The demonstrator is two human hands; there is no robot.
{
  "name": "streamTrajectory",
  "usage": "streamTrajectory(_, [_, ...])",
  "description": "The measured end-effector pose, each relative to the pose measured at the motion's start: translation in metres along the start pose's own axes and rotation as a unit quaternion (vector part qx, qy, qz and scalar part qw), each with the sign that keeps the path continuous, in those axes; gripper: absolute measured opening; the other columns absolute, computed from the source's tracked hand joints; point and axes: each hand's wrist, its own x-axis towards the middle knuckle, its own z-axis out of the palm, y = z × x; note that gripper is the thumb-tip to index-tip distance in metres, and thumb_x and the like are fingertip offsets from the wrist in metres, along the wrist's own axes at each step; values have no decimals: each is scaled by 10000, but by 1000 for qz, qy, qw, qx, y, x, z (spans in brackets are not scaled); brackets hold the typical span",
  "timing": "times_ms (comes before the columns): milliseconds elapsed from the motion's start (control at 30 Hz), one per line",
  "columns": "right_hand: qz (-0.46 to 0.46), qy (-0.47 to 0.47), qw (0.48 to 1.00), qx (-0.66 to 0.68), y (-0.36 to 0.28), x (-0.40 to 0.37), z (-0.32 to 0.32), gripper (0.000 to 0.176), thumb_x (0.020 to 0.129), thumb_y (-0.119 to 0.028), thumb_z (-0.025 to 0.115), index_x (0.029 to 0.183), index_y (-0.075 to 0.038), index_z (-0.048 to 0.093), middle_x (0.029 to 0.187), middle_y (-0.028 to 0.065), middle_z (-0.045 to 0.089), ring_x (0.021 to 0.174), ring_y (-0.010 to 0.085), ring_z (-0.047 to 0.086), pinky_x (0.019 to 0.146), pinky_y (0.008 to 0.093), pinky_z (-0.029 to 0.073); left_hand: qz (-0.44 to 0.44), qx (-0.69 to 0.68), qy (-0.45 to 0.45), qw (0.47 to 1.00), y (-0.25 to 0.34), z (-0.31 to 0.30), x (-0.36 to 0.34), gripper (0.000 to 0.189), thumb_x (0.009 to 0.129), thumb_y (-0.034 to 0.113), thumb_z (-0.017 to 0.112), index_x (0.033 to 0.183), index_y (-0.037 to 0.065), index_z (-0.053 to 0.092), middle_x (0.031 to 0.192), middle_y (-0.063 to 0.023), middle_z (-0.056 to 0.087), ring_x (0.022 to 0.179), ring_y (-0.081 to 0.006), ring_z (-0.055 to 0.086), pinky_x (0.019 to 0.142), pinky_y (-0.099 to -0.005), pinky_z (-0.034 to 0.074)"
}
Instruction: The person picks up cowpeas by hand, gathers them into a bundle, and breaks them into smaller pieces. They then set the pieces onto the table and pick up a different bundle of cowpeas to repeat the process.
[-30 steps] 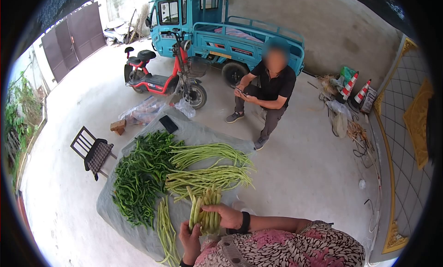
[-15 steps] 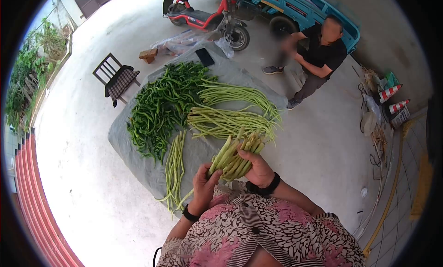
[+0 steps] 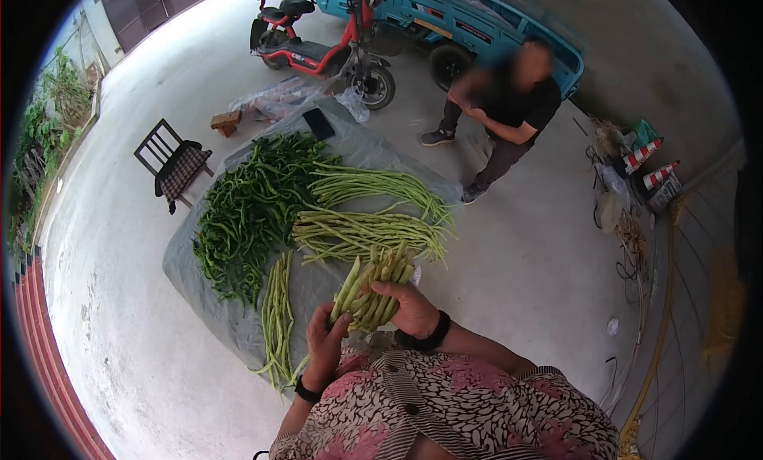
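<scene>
Close to my chest, a thick bundle of long green beans (image 3: 367, 293) is held between both hands. My left hand (image 3: 324, 341) is closed on the bundle's left side, thumb in front. My right hand (image 3: 409, 309) wraps around its right side, the thumb lying across the beans. Beyond them on the table lie two piles of long beans, a paler pile (image 3: 369, 235) and a greener pile (image 3: 381, 186). A smaller row of long beans (image 3: 276, 321) rests left of my left hand. Green chili peppers (image 3: 246, 213) form a large heap at the back left.
A grey plastic sheet (image 3: 195, 265) covers the table, with a phone (image 3: 319, 124) at its far edge. A person (image 3: 517, 102) sits beyond it to the right. Farther off stand a chair (image 3: 176, 162), a red scooter (image 3: 318, 50) and a blue cargo tricycle (image 3: 445, 19).
The whole scene has shifted left and slightly down in view as my head turned. Both hands keep hold of the bean bundle.
</scene>
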Motion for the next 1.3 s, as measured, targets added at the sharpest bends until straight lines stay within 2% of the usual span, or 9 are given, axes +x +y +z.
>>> streamTrajectory(133, [12,-5,1000,-19,3,-3,-2,252,890,-187,625,1090,-40,582,992,41,627,881,170,634,793,325,508,41,-24,69,996,8,7,2,167,901,135,635,966,2,558,746,-16,603,668,-75,541,590,-224,436])
streamTrajectory(367, [33,-16,999,-28,1,-8,17,317,883,-135,615,1177,-40,549,1107,57,620,947,157,615,803,321,513,43,68,12,997,9,2,8,140,932,144,595,989,29,539,823,1,616,704,-53,490,616,-222,400])
streamTrajectory(500, [23,-38,999,-25,8,0,3,338,882,-126,615,1202,-44,542,1133,61,618,963,152,610,806,317,510,187,258,32,947,6,5,14,104,842,53,646,902,8,574,776,-73,564,676,-186,525,606,-306,405])
streamTrajectory(633, [6,-9,1000,-23,8,-6,9,315,883,-133,617,1180,-50,551,1063,46,633,941,150,615,810,313,504,208,272,11,939,10,4,14,132,780,33,671,889,24,598,803,-124,561,700,-297,555,608,-361,419])
streamTrajectory(733, [4,1,1000,-14,9,-7,0,314,884,-137,618,1179,-55,550,1042,41,632,943,154,614,826,316,500,267,289,0,919,7,1,15,106,830,57,645,912,16,593,753,-100,563,672,-252,569,600,-330,428])
streamTrajectory(833, [3,-3,1000,2,3,-12,6,333,877,-127,628,1191,-57,544,1036,36,626,955,155,609,840,326,498,74,103,54,990,7,-3,9,101,913,106,581,936,8,578,689,-59,557,646,-175,574,598,-288,435])
streamTrajectory(867, [3,-6,1000,2,1,-12,8,340,873,-121,632,1195,-57,542,1031,33,623,962,155,606,843,331,498,102,55,92,989,8,-4,11,196,987,189,487,1000,11,567,624,-4,502,579,-95,505,567,-240,403])
streamTrajectory(1067, [49,-41,998,-13,-1,-15,13,374,856,-110,656,1203,-48,529,1042,32,601,988,159,591,854,348,491,143,14,200,969,26,-42,16,278,1017,255,415,1116,24,532,633,37,415,549,-51,358,527,-204,315])
streamTrajectory(1300, [41,-72,996,-21,5,-10,9,312,851,-120,664,1127,-37,545,1014,36,601,967,163,599,834,323,487,120,136,36,983,-1,-9,6,296,1009,282,437,1078,27,569,843,-11,576,753,-86,523,661,-233,410])
